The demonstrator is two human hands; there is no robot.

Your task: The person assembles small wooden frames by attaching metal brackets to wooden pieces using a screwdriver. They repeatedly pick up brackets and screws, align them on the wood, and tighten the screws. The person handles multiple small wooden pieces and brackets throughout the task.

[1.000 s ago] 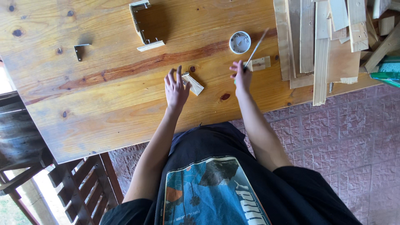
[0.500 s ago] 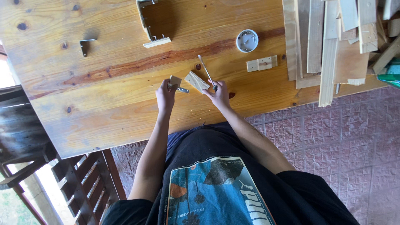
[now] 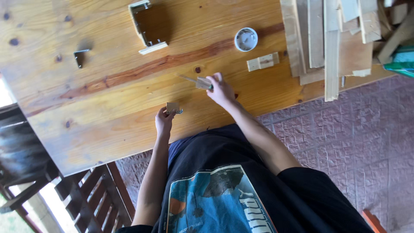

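Hands are working two small wooden pieces over the desk (image 3: 108, 129): you seem to be brushing one block before joining it to the other.
Your left hand (image 3: 164, 121) is pinching a small square block (image 3: 173, 107) in closed fingers; your right hand (image 3: 221, 89) is gripping a flat block (image 3: 202, 83) and a thin brush (image 3: 186, 78) against it. The next move is calling for steady alignment. A round white pot (image 3: 246, 39) and rough-sawn slats (image 3: 327, 39) are lying beyond, on knotty varnished pine.

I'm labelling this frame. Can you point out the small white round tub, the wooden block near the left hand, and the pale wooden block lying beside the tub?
Small white round tub (image 3: 246, 39), head view, its open middle.
Wooden block (image 3: 173, 107), head view, its top face.
Pale wooden block (image 3: 262, 61), head view, its centre.
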